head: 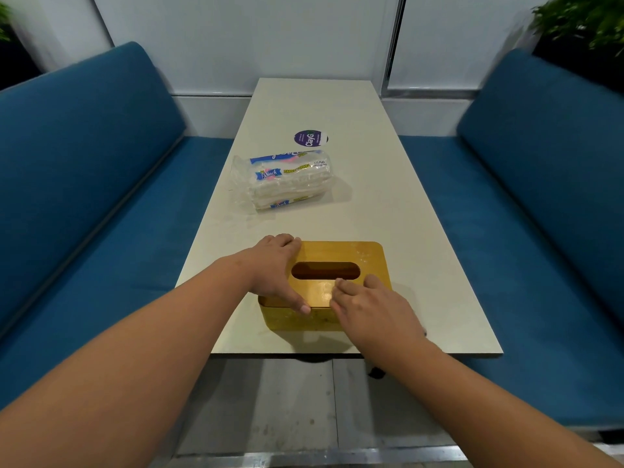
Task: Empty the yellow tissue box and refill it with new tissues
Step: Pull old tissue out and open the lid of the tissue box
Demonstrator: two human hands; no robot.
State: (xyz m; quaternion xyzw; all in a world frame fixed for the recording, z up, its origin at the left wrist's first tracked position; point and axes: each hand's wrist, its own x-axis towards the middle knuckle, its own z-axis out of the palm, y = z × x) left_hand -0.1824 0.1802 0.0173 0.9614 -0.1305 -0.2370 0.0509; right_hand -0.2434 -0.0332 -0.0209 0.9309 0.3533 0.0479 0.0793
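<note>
Cream table (398, 211), blue benches (101, 204) either side, white wall panels (253, 35), grey floor (297, 400)

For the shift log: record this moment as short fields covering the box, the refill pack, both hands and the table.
tissue box: yellow tissue box at the table's near end, lid on, no tissue showing in its oval slot
refill pack: paper towel pack in clear wrap, lying beyond the box, apart from it
left hand: left hand grips the box's left end, thumb on the near side
right hand: right hand rests on the lid's near right part
table: white table with a round purple sticker
</note>
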